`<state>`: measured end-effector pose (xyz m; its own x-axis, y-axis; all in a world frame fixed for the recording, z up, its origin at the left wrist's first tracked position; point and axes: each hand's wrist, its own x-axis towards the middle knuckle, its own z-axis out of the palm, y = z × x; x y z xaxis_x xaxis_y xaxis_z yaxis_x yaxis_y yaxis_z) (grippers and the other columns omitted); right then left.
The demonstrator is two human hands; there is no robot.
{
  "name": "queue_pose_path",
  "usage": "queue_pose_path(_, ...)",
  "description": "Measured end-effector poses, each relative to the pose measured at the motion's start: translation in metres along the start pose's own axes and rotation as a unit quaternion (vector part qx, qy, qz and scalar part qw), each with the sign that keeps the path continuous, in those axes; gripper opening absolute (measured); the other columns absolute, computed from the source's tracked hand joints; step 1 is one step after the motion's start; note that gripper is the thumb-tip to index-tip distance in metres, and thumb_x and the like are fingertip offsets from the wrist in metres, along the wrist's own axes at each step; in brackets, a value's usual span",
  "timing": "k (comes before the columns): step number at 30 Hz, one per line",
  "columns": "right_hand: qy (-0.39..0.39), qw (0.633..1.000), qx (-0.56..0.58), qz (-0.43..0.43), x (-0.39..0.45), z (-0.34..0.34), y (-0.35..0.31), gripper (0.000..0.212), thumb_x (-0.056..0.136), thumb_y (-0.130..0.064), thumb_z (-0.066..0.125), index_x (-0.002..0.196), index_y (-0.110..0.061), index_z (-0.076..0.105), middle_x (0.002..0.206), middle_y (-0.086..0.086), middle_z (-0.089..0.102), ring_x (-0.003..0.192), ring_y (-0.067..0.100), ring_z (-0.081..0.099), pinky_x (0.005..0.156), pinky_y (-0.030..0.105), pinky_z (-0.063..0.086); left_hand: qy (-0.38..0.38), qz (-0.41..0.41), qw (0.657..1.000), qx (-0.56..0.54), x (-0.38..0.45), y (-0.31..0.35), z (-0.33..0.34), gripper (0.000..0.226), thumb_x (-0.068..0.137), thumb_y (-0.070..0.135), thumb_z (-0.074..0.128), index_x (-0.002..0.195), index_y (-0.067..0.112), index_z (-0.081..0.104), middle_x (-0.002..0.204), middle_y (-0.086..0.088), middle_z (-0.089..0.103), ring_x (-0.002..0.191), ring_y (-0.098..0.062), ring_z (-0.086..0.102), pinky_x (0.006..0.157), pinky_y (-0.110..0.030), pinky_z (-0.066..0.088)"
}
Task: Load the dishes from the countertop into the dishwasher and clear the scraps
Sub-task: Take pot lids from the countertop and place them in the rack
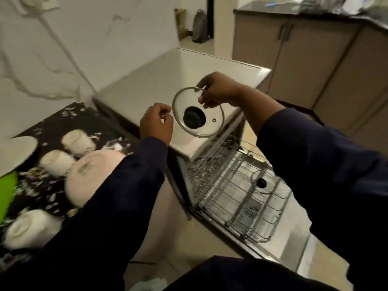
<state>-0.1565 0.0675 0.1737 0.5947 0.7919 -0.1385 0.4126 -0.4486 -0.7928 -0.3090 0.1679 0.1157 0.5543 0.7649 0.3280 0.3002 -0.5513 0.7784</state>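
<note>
on the dark patterned counter (63, 114) cups (78, 141) and a pink bowl (92, 177) still wait, one small lid (262, 182) already in the pulled-out rack (237, 192), while the right hand (220, 90) pinches a glass lid (198, 112) above it, the left hand (156, 122) curled beside its rim, grip unclear.
</note>
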Motion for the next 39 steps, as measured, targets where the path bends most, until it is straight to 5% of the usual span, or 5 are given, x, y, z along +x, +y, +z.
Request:
queue_pose_path(3, 0.015, 0.998, 0.0, 0.063, -0.007, -0.051, 0.074, 0.034, 0.084, 0.0, 0.063, 0.118, -0.006, 0.058, 0.096, 0.014, 0.063, 0.079, 0.02, 0.066, 0.079, 0.035, 0.058, -0.051, -0.026, 0.998, -0.013, -0.01, 0.027, 0.079, 0.019, 0.085, 0.008, 0.049, 0.098, 0.008, 0.063, 0.104, -0.004, 0.065, 0.082, -0.011, 0.052, 0.07, -0.009, 0.034)
queue_pose_path(9, -0.009, 0.98, -0.002, 0.197, -0.013, -0.099, 0.232, 0.036, 0.083, 0.001, 0.063, 0.119, -0.003, 0.057, 0.087, 0.013, 0.065, 0.077, 0.023, 0.064, 0.076, 0.037, 0.056, -0.15, -0.107, 0.983, -0.003, -0.043, 0.04, 0.218, 0.018, 0.084, 0.009, 0.052, 0.097, 0.01, 0.065, 0.095, -0.012, 0.068, 0.088, -0.025, 0.063, 0.078, -0.025, 0.045)
queue_pose_path(16, -0.051, 0.957, -0.028, 0.284, -0.01, -0.044, 0.399, 0.043, 0.084, -0.009, 0.067, 0.125, -0.011, 0.055, 0.119, 0.011, 0.063, 0.102, 0.026, 0.063, 0.084, 0.034, 0.05, -0.236, -0.195, 0.952, 0.018, -0.09, -0.027, 0.327, 0.014, 0.086, 0.006, 0.052, 0.094, 0.01, 0.063, 0.084, -0.006, 0.061, 0.078, -0.017, 0.054, 0.073, -0.029, 0.044)
queue_pose_path(23, -0.032, 0.945, -0.02, 0.325, 0.015, 0.034, 0.544, 0.037, 0.088, -0.009, 0.059, 0.124, -0.014, 0.057, 0.114, 0.014, 0.066, 0.103, 0.032, 0.062, 0.091, 0.043, 0.049, -0.264, -0.277, 0.921, 0.073, -0.145, -0.145, 0.4, 0.015, 0.086, 0.006, 0.053, 0.096, 0.009, 0.064, 0.096, -0.014, 0.067, 0.089, -0.028, 0.06, 0.084, -0.034, 0.047)
queue_pose_path(39, -0.021, 0.95, -0.052, 0.306, 0.061, 0.117, 0.652, 0.042, 0.086, -0.014, 0.061, 0.127, -0.021, 0.055, 0.115, 0.009, 0.066, 0.106, 0.028, 0.061, 0.09, 0.037, 0.049, -0.304, -0.299, 0.9, 0.088, -0.177, -0.236, 0.46, 0.015, 0.085, 0.003, 0.054, 0.091, 0.013, 0.064, 0.088, 0.002, 0.061, 0.082, -0.013, 0.054, 0.076, -0.024, 0.042)
